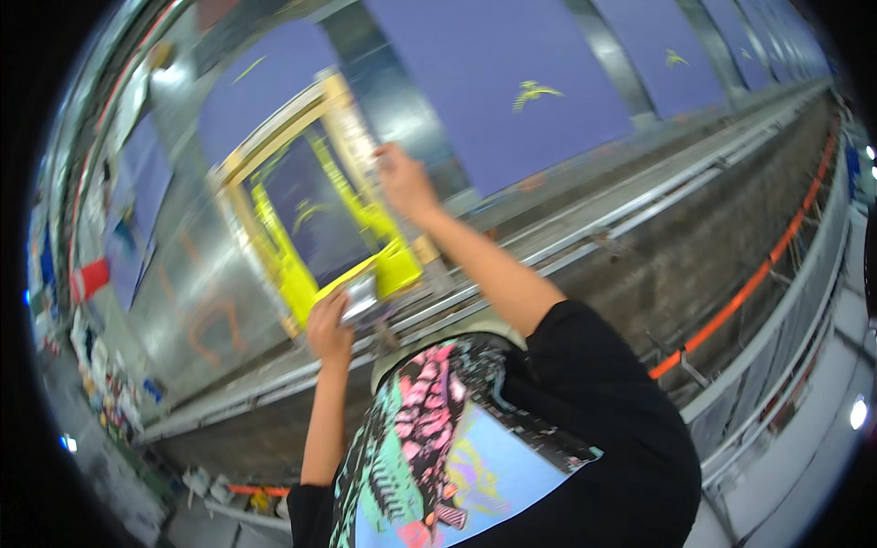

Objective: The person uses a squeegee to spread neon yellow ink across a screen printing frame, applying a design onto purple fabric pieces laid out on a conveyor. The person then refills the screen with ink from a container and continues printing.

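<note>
A screen-printing frame [338, 110] with pale, ink-stained sides lies tilted over a purple fabric panel on the long table. Bright yellow ink [395, 267] is spread along the near end and both sides of its mesh, around a darker middle. My left hand [329, 327] is closed at the frame's near edge, on a flat, shiny metal piece [361, 297] that looks like a scraper. Up at the frame's right side, my right hand [404, 185] has its fingers bent against the rim and seems to grip it. Motion blur softens both hands.
Purple fabric panels [512, 55] run along the metal table [196, 274], several bearing a small yellow print [534, 93]. A metal rail [630, 215] follows the table's near edge. Below it runs an orange pipe or cable [731, 315]. A red object [89, 279] lies at the far left.
</note>
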`<control>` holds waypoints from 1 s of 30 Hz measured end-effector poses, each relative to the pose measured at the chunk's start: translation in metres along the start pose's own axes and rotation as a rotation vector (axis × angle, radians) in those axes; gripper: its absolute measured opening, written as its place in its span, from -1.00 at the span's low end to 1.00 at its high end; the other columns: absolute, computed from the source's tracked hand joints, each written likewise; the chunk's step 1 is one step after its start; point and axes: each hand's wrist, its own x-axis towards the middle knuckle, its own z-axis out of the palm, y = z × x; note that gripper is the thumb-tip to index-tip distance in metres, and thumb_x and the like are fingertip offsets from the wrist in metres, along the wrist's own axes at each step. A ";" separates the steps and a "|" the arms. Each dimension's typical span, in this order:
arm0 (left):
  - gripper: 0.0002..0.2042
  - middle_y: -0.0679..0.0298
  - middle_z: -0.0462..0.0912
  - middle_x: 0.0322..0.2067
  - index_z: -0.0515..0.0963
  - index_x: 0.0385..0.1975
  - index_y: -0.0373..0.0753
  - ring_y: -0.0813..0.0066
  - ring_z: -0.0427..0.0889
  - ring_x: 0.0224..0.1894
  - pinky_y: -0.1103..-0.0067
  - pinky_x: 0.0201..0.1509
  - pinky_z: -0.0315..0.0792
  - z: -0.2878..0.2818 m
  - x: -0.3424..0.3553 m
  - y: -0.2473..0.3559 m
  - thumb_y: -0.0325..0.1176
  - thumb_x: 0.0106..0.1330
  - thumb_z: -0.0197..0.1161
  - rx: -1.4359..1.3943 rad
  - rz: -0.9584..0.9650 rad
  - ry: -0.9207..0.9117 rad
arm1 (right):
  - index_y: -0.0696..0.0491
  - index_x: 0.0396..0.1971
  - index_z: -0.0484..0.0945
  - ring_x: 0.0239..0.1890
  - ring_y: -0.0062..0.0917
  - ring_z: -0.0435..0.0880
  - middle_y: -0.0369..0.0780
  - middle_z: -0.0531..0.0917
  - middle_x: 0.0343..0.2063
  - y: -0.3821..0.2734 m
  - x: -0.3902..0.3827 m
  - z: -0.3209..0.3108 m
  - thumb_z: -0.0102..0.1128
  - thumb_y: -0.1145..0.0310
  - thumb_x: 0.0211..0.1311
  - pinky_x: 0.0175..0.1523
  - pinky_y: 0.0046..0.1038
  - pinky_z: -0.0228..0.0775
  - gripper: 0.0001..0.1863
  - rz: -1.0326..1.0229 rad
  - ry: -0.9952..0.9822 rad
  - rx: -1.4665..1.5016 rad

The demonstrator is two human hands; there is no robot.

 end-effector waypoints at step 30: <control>-0.81 0.06 0.50 -0.28 0.54 -0.23 -0.31 -0.03 0.47 -0.16 0.25 -0.05 0.36 -0.023 0.093 0.009 -0.60 0.14 0.26 0.272 -0.180 -0.606 | 0.06 0.14 0.36 -0.50 -0.13 0.70 -0.11 0.66 -0.56 0.005 0.019 -0.051 0.16 0.47 0.29 -0.43 -0.10 0.50 -0.58 0.092 -0.447 0.232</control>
